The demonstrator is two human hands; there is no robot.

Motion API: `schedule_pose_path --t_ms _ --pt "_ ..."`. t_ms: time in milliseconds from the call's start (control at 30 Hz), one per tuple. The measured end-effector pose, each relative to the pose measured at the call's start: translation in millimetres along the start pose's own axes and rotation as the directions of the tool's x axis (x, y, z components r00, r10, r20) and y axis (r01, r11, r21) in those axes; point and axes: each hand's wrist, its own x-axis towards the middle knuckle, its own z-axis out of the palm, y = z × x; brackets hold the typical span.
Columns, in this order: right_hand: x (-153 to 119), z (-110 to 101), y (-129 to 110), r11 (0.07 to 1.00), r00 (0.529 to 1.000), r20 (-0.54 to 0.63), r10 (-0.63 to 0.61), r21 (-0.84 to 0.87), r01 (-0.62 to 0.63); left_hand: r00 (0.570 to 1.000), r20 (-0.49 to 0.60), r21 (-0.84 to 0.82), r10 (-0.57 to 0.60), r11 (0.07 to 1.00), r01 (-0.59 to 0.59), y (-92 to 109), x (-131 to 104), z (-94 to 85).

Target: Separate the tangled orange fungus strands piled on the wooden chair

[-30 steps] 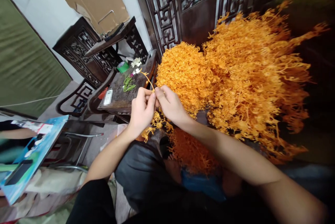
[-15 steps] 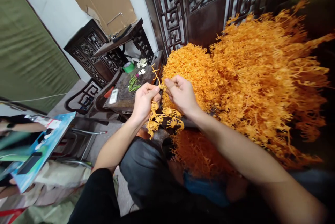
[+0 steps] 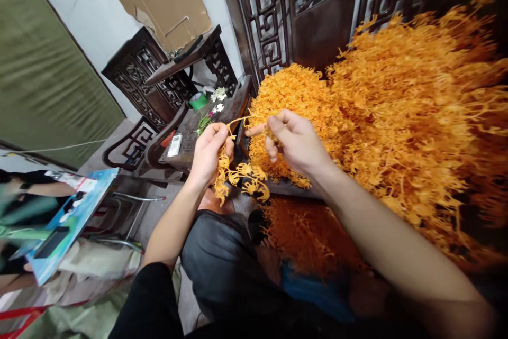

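My left hand (image 3: pixel 209 151) is closed on a sprig of orange plastic flowers (image 3: pixel 250 177). Its curled blossoms hang below the fingers, and a thin bare stem tip pokes out to the upper right. Apart from it, to the right, my right hand (image 3: pixel 297 138) has its index finger stretched toward the sprig. Its thumb and other fingers are bent around a small yellowish bit, mostly hidden. Just behind the right hand rises a large heap of the same orange plastic sprigs (image 3: pixel 293 95).
A bigger orange mass (image 3: pixel 408 117) spreads rightward, with more sprigs (image 3: pixel 305 228) low by my legs. On a dark wooden table (image 3: pixel 190 140) lie green tape (image 3: pixel 197 100), white flowers (image 3: pixel 218 94) and green stems. At left, a person's arm (image 3: pixel 47 189) is beside a blue board (image 3: pixel 93 191) bearing a phone.
My hands have drawn apart: the right moved right, off the sprig, and its index finger straightened. The left shifted slightly left with the sprig, whose stem tip now leans right.
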Motion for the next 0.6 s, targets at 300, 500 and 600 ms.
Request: schedule_pose_path --t_ms 300,500,600 --pt "1.1 1.1 2.3 0.952 0.971 0.166 0.170 0.228 -0.205 0.999 0.011 -0.096 -0.052 0.994 0.053 4.6 -4.8 9.9" --pt "1.6 -0.4 7.7 0.932 0.964 0.180 0.196 0.272 -0.240 0.998 -0.003 -0.133 -0.064 0.989 0.063 2.9 -4.9 8.2" --pt "2.3 -1.2 7.0 0.955 0.978 0.131 0.161 0.230 -0.188 0.998 -0.027 -0.132 -0.062 0.990 0.058 2.2 -4.2 7.9"
